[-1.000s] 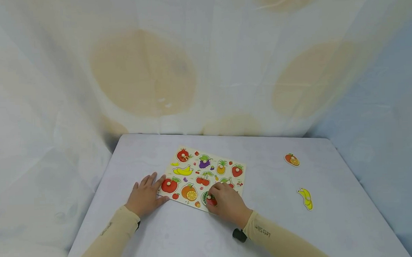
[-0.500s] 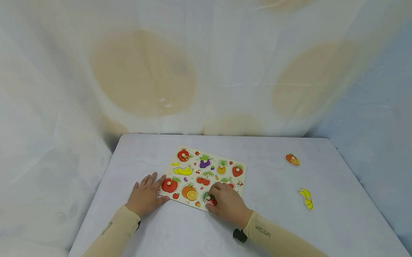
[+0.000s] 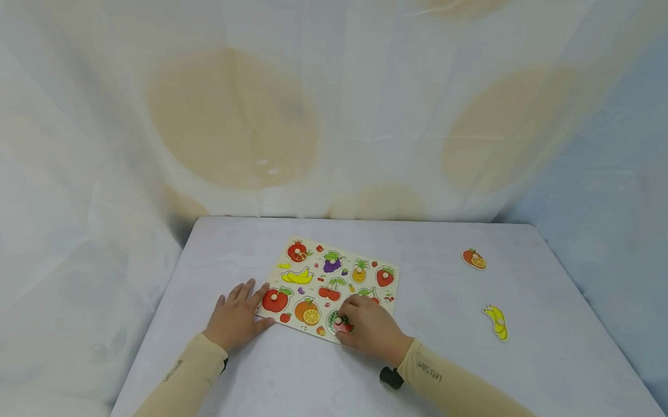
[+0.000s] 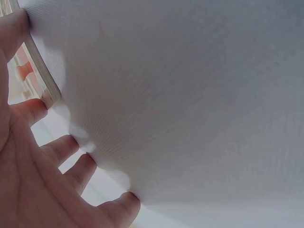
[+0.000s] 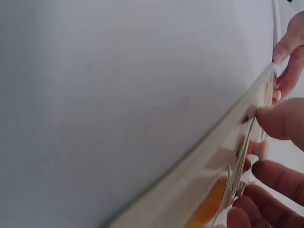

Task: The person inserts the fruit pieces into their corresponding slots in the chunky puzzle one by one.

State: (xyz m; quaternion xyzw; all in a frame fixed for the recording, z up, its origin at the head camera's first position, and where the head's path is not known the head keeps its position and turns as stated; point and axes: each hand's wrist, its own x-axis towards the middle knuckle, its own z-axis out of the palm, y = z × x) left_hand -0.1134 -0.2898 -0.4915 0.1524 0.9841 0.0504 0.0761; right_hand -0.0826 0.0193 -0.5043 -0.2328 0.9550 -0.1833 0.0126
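A wooden fruit puzzle board (image 3: pixel 318 243) lies at an angle on the table. At its front edge my right hand (image 3: pixel 372 331) holds the round watermelon puzzle piece (image 3: pixel 338 322). In the right wrist view the thumb (image 5: pixel 280 118) and fingers lie on either side of that piece's knob (image 5: pixel 260 150); the piece looks slightly tilted over its recess. My left hand (image 3: pixel 234 321) rests spread at the board's left corner, thumb and index finger touching the board's edges, other fingertips on the cloth. Beside it is the red apple piece (image 3: pixel 275 301) with its knob.
Off to the right, an orange puzzle piece (image 3: pixel 474 259) and a banana puzzle piece (image 3: pixel 496 323) lie on the white table cloth (image 3: pixel 437 303). Several knobbed pieces, among them grapes (image 3: pixel 332 262) and a strawberry (image 3: pixel 385 276), sit in the board. A curtain (image 3: pixel 330 110) hangs behind the table.
My right hand and wrist have shifted very slightly to the right, and the watermelon piece has turned a little under the fingers. My left hand has stayed where it was.
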